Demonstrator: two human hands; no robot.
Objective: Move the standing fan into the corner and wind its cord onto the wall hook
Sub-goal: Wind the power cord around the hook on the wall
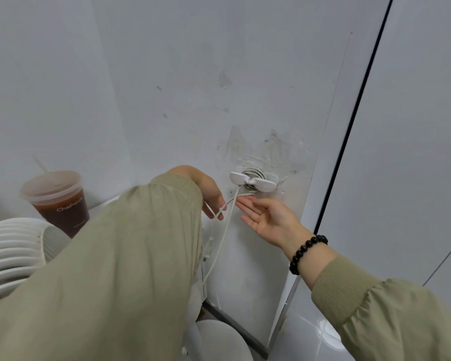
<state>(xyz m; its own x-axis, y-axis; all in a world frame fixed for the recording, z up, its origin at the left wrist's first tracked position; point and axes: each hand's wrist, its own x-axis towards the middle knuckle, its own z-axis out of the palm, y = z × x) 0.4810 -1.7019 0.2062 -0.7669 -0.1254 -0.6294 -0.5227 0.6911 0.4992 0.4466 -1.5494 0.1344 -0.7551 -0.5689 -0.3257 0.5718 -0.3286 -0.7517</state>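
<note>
A white wall hook (253, 179) is stuck low on the white wall, with several turns of white cord wound behind its two flaps. More white cord (225, 227) hangs down from the hook toward the floor. My left hand (210, 194) is just left of the hook, and the cord runs across its fingertips. My right hand (267, 220) lies palm up under the hook, fingers straight, with a strand of cord at its fingertips. The fan's white ribbed grille (11, 254) shows at the left edge and its round base (221, 340) below.
A plastic cup of dark tea (59, 201) with a lid and straw stands on a ledge left of the fan head. A black seam (354, 118) runs down the wall panels at the right. A dark bead bracelet (306, 252) is on my right wrist.
</note>
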